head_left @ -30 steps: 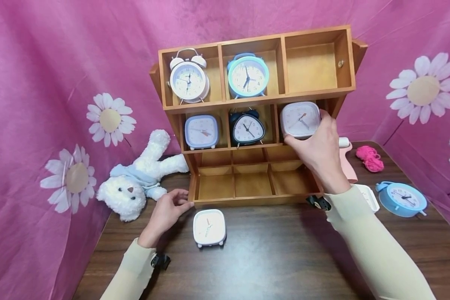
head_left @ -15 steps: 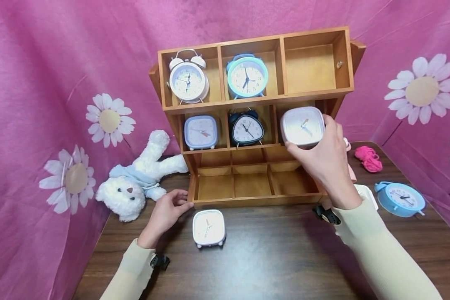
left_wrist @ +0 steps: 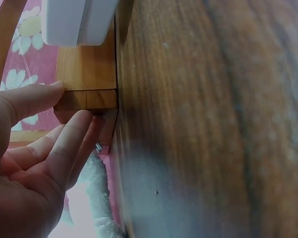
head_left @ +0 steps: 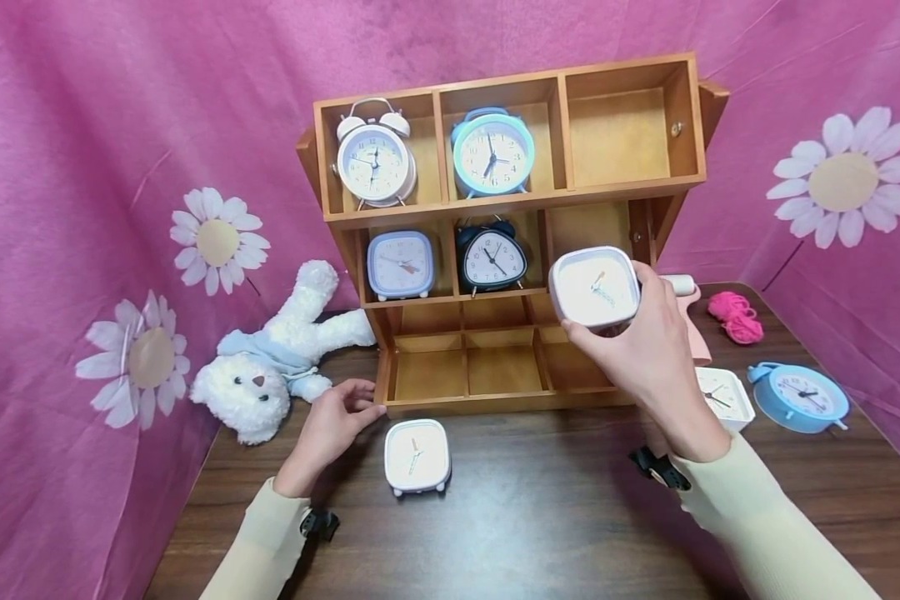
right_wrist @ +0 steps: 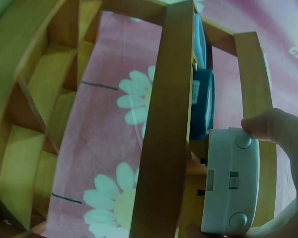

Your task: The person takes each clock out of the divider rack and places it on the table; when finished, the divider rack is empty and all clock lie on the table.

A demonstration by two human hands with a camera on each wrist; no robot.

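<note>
My right hand (head_left: 648,358) grips a white rounded-square alarm clock (head_left: 595,287) between thumb and fingers, in front of the middle tier of a wooden display shelf (head_left: 510,404). The right wrist view shows the underside of this clock (right_wrist: 231,181), with round feet. My left hand (head_left: 335,425) holds the shelf's lower left front corner; in the left wrist view its thumb and fingertips straddle the wooden end (left_wrist: 87,99). A second white rounded-square alarm clock (head_left: 417,456) stands on the table just in front of the shelf.
On the shelf stand a white twin-bell clock (head_left: 377,167), a light blue clock (head_left: 493,157), a periwinkle clock (head_left: 401,264) and a dark triangular clock (head_left: 492,258). A teddy bear (head_left: 262,375) lies left. Rightward are pink yarn (head_left: 735,317), a blue clock (head_left: 802,398) and a white clock (head_left: 727,396).
My right hand has drawn the white clock out of the middle tier's right compartment, toward me and lower, tilting its face upward. The left hand has stayed at the shelf corner.
</note>
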